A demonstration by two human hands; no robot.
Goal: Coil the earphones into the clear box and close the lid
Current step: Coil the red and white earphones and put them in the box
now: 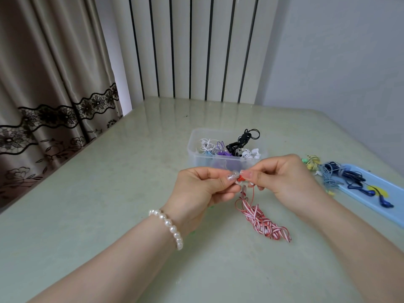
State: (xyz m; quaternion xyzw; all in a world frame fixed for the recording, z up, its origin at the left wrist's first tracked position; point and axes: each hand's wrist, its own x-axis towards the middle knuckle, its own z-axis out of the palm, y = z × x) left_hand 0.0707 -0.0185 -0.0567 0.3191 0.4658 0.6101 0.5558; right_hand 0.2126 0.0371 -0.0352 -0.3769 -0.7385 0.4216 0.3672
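- The red-and-white earphones (261, 217) were found held at the earbud end by both hands, in front of the clear box (196, 149).
- The left hand (203, 189) was seen with thumb and fingers pinched on the earbuds; a pearl bracelet (169, 226) was worn on that wrist.
- The right hand (284, 180) was likewise closed in a pinch on the same earbud end, touching the left hand's fingertips.
- The striped cable was noted hanging from the hands, its tangled remainder lying on the pale green table (109, 193) below them.
- The box was observed uncovered, containing white, purple and black earphones.
- A blue lid (371, 193) was recorded lying to the right, with dark blue earphones (349, 178) upon it and yellow earphones (311, 164) beside it.
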